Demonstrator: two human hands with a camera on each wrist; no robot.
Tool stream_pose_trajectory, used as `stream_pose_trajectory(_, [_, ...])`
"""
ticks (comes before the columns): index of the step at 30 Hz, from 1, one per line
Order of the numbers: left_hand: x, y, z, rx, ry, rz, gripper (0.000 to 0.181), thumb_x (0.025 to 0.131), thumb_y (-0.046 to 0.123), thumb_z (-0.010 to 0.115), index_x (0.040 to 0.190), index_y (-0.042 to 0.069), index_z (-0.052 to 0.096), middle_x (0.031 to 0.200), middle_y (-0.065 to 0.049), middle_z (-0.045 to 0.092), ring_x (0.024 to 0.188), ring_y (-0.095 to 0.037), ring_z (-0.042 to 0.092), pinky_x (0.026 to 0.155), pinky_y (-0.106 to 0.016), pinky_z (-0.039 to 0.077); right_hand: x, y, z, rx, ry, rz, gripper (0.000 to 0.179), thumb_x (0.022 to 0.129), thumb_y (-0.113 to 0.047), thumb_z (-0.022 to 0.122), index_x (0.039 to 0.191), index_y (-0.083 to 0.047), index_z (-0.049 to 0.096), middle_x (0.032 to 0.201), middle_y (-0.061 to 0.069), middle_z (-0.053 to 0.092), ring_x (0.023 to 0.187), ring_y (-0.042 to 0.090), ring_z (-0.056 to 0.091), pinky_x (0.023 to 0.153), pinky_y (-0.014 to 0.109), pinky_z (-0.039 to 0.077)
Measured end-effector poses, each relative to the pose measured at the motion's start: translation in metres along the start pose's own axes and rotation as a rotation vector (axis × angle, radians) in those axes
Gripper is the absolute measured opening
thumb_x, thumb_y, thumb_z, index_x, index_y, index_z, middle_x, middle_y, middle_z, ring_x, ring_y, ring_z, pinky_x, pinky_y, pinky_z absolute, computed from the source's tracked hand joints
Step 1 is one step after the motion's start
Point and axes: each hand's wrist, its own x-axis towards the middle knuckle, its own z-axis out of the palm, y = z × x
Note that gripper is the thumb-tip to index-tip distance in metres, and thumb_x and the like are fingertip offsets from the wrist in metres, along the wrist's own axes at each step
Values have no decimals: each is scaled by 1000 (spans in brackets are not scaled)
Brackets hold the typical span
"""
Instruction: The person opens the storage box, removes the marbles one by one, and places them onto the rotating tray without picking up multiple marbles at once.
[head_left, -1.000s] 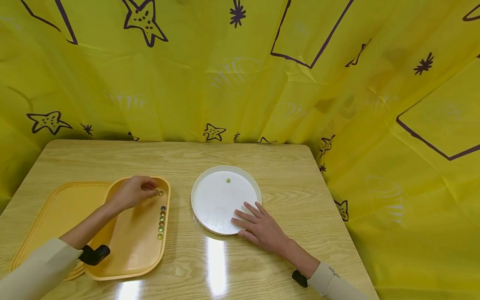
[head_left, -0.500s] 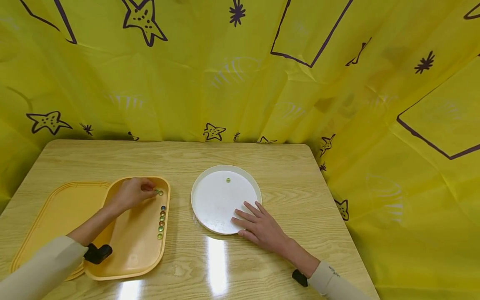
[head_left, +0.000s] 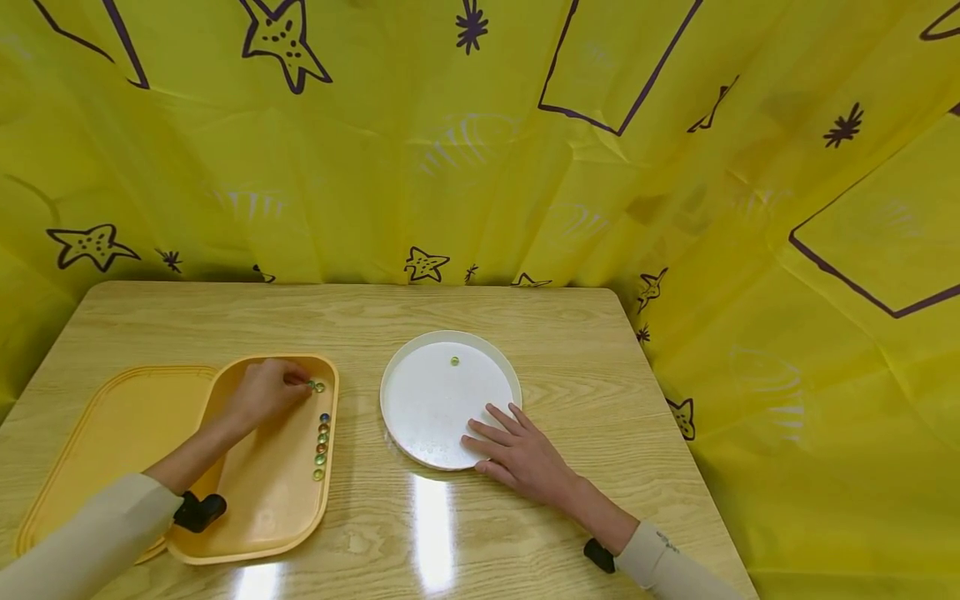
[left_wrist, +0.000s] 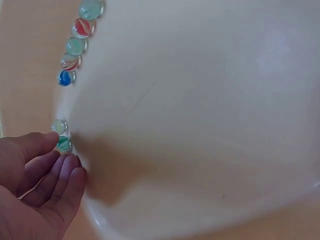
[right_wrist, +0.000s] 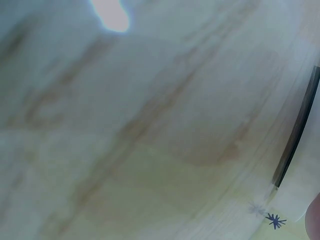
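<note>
My left hand (head_left: 264, 390) reaches into the yellow rectangular tray (head_left: 255, 546), its thumb and fingertips pinching a green-swirled glass marble (left_wrist: 64, 144) near the far right corner. Right beside that one sits a pale yellow-green marble (left_wrist: 58, 125). A row of several marbles runs along the tray's right side, from a blue marble (head_left: 325, 417) to a yellow-green one (head_left: 318, 475). My right hand (head_left: 525, 457) rests with spread fingers over the near right rim of the white round tray (head_left: 427, 417). One yellow-green marble (head_left: 454, 361) lies toward the far side of that round tray.
A flat yellow lid or tray (head_left: 112, 442) lies at the left, partly under the rectangular tray. The wooden table (head_left: 600, 400) carries everything. A yellow patterned curtain (head_left: 360, 167) hangs behind the table and along its right side.
The left fingertips have shifted very slightly, and the green marble at them shows a little more clearly. My right hand and the round tray have kept their places.
</note>
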Motion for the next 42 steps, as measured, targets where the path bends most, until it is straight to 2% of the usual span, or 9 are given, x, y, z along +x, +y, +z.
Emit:
stream_pose_trajectory(6, [-1,2,2,20,32,16,14,88,3,73,95,-8,73,86,-16,73,78,-31,70,68,-45,56,1,-1,0,12,18,-7,51,108,-47,32,138,-19,62,144,2,55,138,34,42,113,55,26])
stream_pose_trajectory(27, [-2,4,6,58,52,28,9,87,1,73,91,-7,73,83,-16,71,74,-30,69,65,-44,56,0,-1,0,13,15,1,51,108,-47,31,139,-20,62,145,1,54,140,32,40,113,54,26])
stream_pose_trajectory(37, [-6,12,-2,39,95,41,6,84,1,73,87,-4,72,79,-11,71,72,-28,68,65,-44,54,0,0,0,11,15,-2,51,108,-48,31,139,-21,61,145,0,53,139,32,40,114,53,25])
stream_pose_trajectory(42, [-10,18,-8,1,93,46,9,87,1,72,94,-4,72,84,-12,72,77,-30,68,69,-45,54,0,0,1,24,28,-6,51,108,-47,33,139,-20,62,145,2,54,139,34,41,113,54,25])
